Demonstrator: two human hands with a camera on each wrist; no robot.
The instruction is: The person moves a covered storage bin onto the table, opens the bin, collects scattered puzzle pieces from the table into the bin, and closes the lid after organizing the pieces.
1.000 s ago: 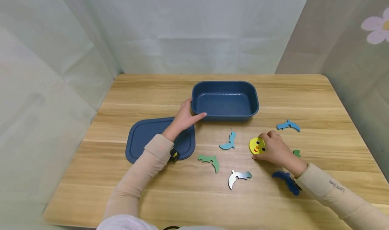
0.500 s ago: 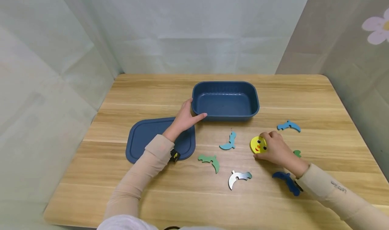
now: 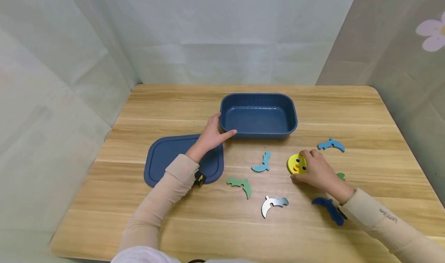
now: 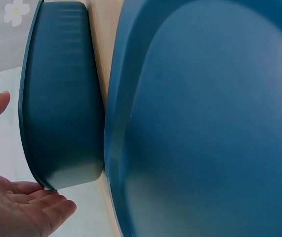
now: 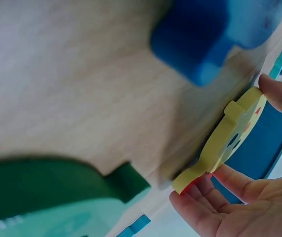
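Observation:
My right hand [image 3: 314,169] pinches a round yellow piece with a face [image 3: 296,163], tilted up on its edge off the wooden table [image 3: 243,224]; the right wrist view shows the yellow piece [image 5: 224,140] held between fingertips and thumb. My left hand [image 3: 212,133] rests against the left end of the empty dark blue tub [image 3: 258,114], fingers fairly straight, thumb along its front. The left wrist view shows the tub's wall [image 4: 61,98] beside my palm [image 4: 17,210]. The tub's flat blue lid [image 3: 174,158] lies under my left forearm.
Flat foam shapes lie scattered: a light blue one [image 3: 262,162], a green one [image 3: 240,185], a silver one [image 3: 272,203], another light blue [image 3: 331,144], a dark blue one [image 3: 328,208] by my right wrist, a small green piece [image 3: 341,175]. Fabric walls enclose the table.
My right hand has tipped the yellow piece further up on its edge and shifted slightly right. The left hand has stayed on the tub.

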